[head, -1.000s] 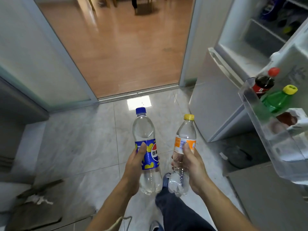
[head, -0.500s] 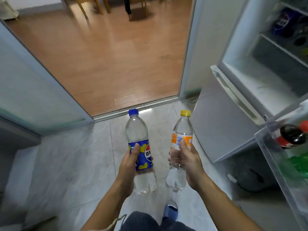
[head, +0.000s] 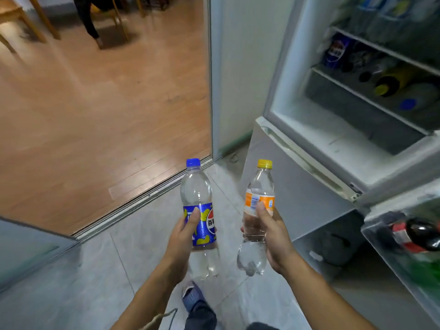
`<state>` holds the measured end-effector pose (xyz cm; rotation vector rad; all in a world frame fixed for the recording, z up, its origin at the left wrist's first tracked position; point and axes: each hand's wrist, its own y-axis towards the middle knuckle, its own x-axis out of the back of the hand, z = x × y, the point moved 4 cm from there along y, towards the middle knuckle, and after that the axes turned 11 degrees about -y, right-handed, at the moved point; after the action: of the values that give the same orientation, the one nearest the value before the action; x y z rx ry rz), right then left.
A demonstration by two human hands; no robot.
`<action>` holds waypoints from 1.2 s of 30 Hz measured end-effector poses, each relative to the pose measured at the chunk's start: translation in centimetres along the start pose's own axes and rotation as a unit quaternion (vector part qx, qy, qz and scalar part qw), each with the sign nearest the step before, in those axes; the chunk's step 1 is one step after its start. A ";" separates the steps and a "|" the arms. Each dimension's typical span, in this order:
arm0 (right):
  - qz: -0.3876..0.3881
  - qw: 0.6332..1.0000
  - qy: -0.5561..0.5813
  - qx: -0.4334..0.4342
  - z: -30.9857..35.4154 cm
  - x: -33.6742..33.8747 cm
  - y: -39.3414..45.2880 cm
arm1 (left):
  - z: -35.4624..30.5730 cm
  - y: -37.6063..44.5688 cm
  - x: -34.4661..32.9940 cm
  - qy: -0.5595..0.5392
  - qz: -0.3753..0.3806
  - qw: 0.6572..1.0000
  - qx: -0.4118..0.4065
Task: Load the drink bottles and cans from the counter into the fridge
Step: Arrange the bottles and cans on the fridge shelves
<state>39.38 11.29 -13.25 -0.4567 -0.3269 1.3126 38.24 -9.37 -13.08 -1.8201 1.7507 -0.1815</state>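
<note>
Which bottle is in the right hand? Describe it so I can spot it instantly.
Start at the open fridge on the right, then drop to the two hands held out over the tiled floor. The right hand holds the clear bottle with the orange label upright. Its yellow cap sets it apart from the blue-capped, blue-labelled bottle beside it.

We were in the kitchen of a home: an open fridge [head: 297, 75] stood on pale grey floor tiles [head: 147, 246], its shelves [head: 371, 101] holding bottles and cans, with more drink bottles in its door rack [head: 390, 260]. A sliding-door track [head: 142, 198] separated the tiles from a room with a wood-plank floor [head: 107, 103], where wooden chair legs [head: 45, 22] and a table corner [head: 9, 10] showed at the far edge.
</note>
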 end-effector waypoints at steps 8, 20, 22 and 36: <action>-0.125 0.990 0.066 0.030 4.5 0.3 3.9 | -6.1 9.4 -4.7 0.049 0.129 0.990 0.033; -0.320 0.926 0.091 0.176 16.4 12.3 8.3 | -12.9 16.6 -25.5 0.094 0.330 0.939 -0.007; -0.358 0.906 0.076 0.210 18.9 14.5 8.7 | -14.2 17.1 -29.6 0.097 0.357 0.929 -0.027; -0.591 0.733 0.081 0.327 34.7 27.0 12.8 | -20.8 21.5 -56.0 0.145 0.473 0.836 -0.235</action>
<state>18.16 44.71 9.74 0.2671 0.0486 0.0546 2.75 38.00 9.98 -0.9958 2.8922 0.4333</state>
